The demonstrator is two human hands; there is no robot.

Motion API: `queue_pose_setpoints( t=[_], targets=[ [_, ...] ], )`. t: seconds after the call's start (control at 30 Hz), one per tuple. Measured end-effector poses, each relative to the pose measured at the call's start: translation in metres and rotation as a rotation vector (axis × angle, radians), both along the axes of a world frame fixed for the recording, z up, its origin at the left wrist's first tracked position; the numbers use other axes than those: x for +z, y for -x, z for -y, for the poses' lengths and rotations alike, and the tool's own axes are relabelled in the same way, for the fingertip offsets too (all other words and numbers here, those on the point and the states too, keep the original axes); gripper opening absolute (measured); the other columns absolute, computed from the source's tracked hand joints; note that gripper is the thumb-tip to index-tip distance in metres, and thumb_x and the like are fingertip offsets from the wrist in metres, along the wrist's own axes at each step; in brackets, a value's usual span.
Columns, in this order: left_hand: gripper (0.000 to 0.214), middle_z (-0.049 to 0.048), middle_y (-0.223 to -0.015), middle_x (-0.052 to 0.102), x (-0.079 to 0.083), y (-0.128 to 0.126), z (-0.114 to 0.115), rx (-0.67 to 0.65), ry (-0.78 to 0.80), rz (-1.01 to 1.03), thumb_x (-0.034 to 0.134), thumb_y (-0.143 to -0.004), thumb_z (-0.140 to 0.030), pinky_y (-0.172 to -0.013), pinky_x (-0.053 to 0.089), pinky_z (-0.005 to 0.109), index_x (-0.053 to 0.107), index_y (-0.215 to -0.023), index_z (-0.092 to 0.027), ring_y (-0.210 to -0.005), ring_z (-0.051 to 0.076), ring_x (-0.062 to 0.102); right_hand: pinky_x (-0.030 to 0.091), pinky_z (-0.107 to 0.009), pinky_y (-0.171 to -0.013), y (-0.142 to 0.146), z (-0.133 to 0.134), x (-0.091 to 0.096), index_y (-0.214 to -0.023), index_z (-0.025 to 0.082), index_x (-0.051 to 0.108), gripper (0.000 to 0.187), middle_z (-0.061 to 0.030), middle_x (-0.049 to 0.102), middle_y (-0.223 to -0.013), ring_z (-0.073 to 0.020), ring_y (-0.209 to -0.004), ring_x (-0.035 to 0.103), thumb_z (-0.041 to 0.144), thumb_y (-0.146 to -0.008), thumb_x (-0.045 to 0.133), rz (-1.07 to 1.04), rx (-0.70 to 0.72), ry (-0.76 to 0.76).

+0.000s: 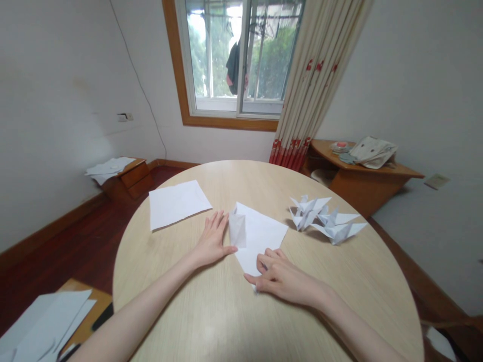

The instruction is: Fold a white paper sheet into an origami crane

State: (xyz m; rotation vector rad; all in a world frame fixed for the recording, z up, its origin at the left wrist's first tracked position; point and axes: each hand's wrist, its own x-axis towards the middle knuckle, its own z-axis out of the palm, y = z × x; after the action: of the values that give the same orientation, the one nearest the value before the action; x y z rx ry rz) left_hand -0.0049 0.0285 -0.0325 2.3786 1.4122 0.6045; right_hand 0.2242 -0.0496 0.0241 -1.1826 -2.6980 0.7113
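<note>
A white sheet of paper (262, 231) lies partly folded on the round table, with a narrow folded flap standing out along its left side. My left hand (213, 241) rests flat at that left edge, fingers stretched out and thumb touching the paper by the flap. Over the sheet's lower corner is my right hand (275, 276), its fingers curled and its fingertips pressed together on the paper near the tip. That hand hides part of the lower right edge. Several folded paper cranes (324, 218) sit in a cluster to the right of the sheet.
A stack of plain white paper (179, 201) lies at the table's (211, 322) left. More sheets (49, 322) are on a low surface at bottom left. A cloth bag (373, 152) rests on a wooden corner desk (350, 176) beyond the right edge.
</note>
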Motion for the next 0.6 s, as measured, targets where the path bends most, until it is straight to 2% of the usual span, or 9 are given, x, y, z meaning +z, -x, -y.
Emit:
queue_pose_setpoints(
  t=[0.17,0.37,0.6],
  targets=[
    [0.097,0.0217,-0.155,0.015,0.000,0.000,0.000,-0.032,-0.004,0.019,0.071,-0.071,-0.051,-0.113,0.006,0.058,0.022,-0.147,-0.015,-0.144,0.036,0.005,0.030,-0.036,-0.080,-0.006,0.002,0.002,-0.091,0.032,0.074,0.025,-0.0016,0.052,-0.085,-0.0202,-0.087,0.043,0.043,-0.093,0.053,0.024,0.043,0.052],
    [0.096,0.0216,-0.155,0.016,0.001,-0.001,0.001,-0.026,0.001,0.045,0.073,-0.071,-0.047,-0.113,0.005,0.058,0.024,-0.147,-0.014,-0.144,0.036,0.006,0.029,-0.036,-0.081,-0.009,0.005,0.006,-0.080,0.030,0.076,0.026,-0.0016,0.050,-0.087,-0.0198,-0.087,0.043,0.043,-0.091,0.055,0.046,0.064,0.100],
    [0.103,0.0207,-0.155,0.014,0.002,-0.001,0.001,-0.033,0.001,0.047,0.073,-0.072,-0.046,-0.113,0.005,0.058,0.014,-0.150,-0.015,-0.144,0.036,0.006,0.029,-0.036,-0.084,-0.013,0.007,0.008,-0.089,0.033,0.076,0.019,-0.0011,0.050,-0.088,-0.0197,-0.089,0.045,0.043,-0.089,0.060,0.038,0.103,0.150]
  ],
)
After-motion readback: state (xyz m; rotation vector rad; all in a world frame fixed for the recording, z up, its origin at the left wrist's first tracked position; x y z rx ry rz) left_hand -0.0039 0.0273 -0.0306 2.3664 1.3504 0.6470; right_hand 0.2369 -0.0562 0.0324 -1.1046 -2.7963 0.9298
